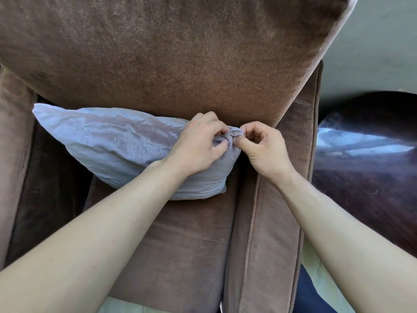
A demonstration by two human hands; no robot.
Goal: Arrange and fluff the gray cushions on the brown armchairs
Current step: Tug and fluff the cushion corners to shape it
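A gray cushion (117, 145) lies on the seat of a brown armchair (180, 233), leaning against the base of the backrest (169, 53). Its left corner points toward the left armrest. My left hand (198, 145) rests on the cushion's right end and pinches the bunched fabric of its upper right corner. My right hand (264, 147) pinches the same bunched corner from the right side, thumb and fingers closed on it. Both forearms reach in from the bottom of the view.
The armchair's right armrest (277, 222) runs beside my right arm, the left armrest (11, 154) at the far left. A dark glossy round table (370, 159) stands to the right of the chair. Pale floor shows at the bottom edge.
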